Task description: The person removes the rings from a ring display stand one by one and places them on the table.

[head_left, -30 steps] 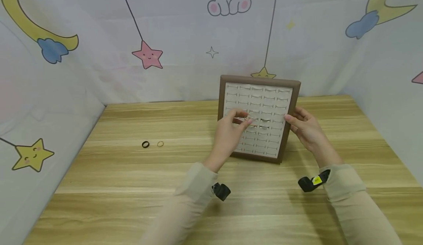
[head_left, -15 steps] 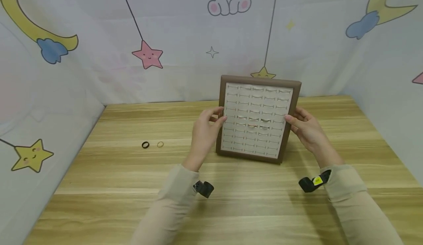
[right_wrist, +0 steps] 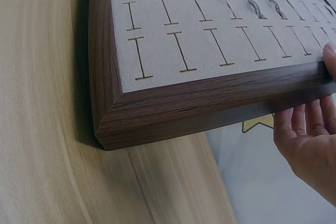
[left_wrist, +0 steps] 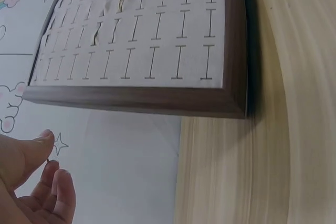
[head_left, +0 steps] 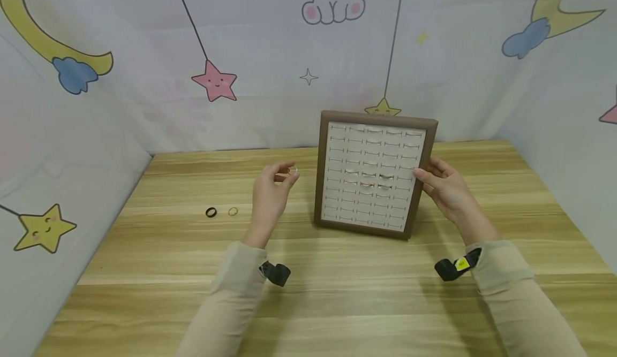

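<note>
A ring display board (head_left: 376, 116) with a brown frame and a pale slotted panel stands tilted back on the table. Several rings sit in its middle slots, among them a gold ring (head_left: 367, 185). Left of the board, apart from it, my left hand (head_left: 268, 196) pinches a small thin ring (head_left: 293, 170) between thumb and fingertip; in the left wrist view it is barely visible. With the thumb in front and fingers behind, my right hand (head_left: 448, 194) grips the board's right edge. A black ring (head_left: 211, 212) and a gold twisted ring (head_left: 233, 211) lie on the table at left.
The wooden table (head_left: 159, 293) ends at the back against a pale curtain (head_left: 270, 111) printed with stars and moons. More of the curtain hangs at both sides. Each wrist wears a small black camera.
My left hand has moved left, away from the middle of the board and past its left edge, with the small ring in its fingers. The right hand has stayed on the board's edge.
</note>
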The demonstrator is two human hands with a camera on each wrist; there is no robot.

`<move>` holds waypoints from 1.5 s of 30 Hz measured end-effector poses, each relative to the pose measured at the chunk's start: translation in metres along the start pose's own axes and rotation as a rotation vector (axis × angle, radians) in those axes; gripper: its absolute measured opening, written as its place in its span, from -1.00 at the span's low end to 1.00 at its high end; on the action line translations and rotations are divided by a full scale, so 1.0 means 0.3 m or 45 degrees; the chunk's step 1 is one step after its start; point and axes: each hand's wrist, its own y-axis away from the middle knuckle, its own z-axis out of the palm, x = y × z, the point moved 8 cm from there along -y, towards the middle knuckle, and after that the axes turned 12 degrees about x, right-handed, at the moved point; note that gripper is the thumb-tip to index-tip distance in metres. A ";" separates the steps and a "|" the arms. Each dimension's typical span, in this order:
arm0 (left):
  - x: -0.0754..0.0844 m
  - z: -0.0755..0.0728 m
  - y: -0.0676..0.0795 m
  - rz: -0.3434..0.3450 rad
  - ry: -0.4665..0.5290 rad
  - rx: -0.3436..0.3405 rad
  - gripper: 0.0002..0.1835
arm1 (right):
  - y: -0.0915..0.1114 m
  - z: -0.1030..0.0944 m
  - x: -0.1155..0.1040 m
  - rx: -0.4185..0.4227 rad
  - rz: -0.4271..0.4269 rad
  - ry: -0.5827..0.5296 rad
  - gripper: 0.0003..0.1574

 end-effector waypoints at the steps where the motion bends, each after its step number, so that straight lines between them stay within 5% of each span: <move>1: -0.013 -0.007 -0.004 -0.004 -0.007 0.007 -0.67 | 0.000 -0.001 0.001 0.002 0.002 0.002 -0.59; 17: -0.208 -0.090 -0.029 -0.148 -0.165 -0.014 -0.63 | 0.000 0.000 -0.001 0.010 -0.009 0.002 -0.60; 45: -0.368 -0.125 -0.014 -0.246 -0.453 -0.150 -0.63 | 0.005 0.006 -0.004 0.019 0.001 -0.011 -0.58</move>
